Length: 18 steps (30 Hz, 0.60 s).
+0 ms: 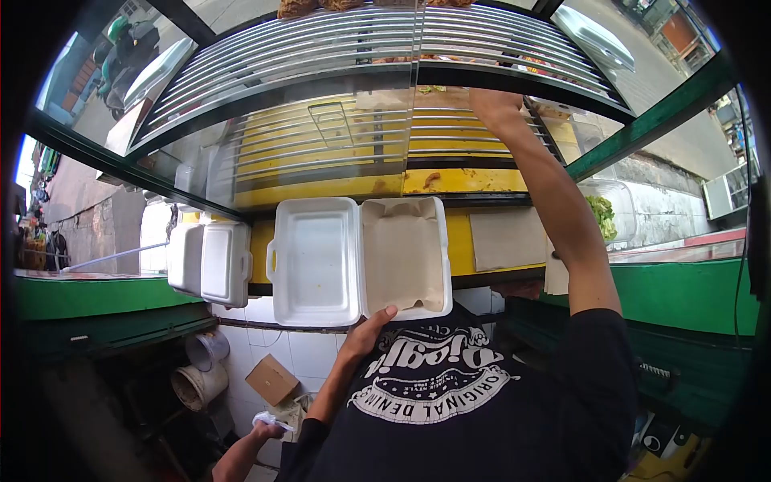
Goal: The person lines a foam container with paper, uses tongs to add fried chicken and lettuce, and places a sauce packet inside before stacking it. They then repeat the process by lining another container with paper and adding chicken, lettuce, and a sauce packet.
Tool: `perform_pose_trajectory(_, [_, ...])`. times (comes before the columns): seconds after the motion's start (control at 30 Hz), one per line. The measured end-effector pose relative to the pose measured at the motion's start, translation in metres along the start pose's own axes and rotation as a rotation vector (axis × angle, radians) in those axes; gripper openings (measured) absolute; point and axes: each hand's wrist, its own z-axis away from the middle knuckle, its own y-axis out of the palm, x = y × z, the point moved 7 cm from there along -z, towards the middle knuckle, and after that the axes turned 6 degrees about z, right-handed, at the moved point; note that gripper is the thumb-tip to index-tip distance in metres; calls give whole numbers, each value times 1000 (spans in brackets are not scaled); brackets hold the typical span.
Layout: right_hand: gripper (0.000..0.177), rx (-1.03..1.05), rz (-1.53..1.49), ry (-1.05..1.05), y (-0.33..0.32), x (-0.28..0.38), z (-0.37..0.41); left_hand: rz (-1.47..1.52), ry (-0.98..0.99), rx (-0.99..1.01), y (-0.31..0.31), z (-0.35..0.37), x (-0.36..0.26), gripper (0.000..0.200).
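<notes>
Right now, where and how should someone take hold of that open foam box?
Probably by the paper-lined half's near rim, by the hinge, coming from the wearer's side: the foam box lies with that edge nearest. Thumb on top, fingers beneath would suit its thin rim and might steady both halves. The left hand has its thumb there.

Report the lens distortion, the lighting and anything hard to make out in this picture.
Head view: strong fisheye bending, with the upper metal rack bowed and the corners black; head view: the open foam box looks bright, while the space below the green counter at lower left sinks into shadow; head view: the right hand is partly hidden by that rack, its grip unreadable.
</notes>
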Motion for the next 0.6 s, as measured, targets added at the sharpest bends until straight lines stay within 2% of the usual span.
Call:
perform_pose_trajectory(0.03, [43, 43, -113, 37, -4, -5, 2, 4, -1, 1, -2, -2, 3, 57])
perform_pose_trajectory(0.1, [41, 2, -80, 105, -10, -18, 9, -28, -10, 38, 3, -6, 7, 55])
perform_pose_trajectory(0.17, [37, 321, 0, 32, -23, -22, 30, -33, -67, 27, 7, -6, 11, 54])
perform_pose_trajectory(0.23, [35, 320, 12, 106, -25, -37, 47, -40, -120, 20, 13, -9, 13, 54])
perform_pose_trajectory(0.3, [37, 167, -38, 26, -53, -43, 76, -77, -163, 27, 18, -9, 14, 54])
perform_pose_trajectory(0.33, [38, 171, -75, 31, -64, -49, 90, -80, -169, 31, 18, -11, 15, 54])
perform_pose_trajectory(0.4, [38, 207, -151, 49, -89, -62, 118, -8, -272, 29, 15, -14, 27, 53])
perform_pose_trajectory(0.53, [39, 341, -326, 80, -134, -88, 169, 25, -279, 33, 14, -19, 35, 53])
perform_pose_trajectory(0.6, [40, 384, -391, 80, -146, -98, 189, -26, -218, 22, 16, -19, 30, 53])
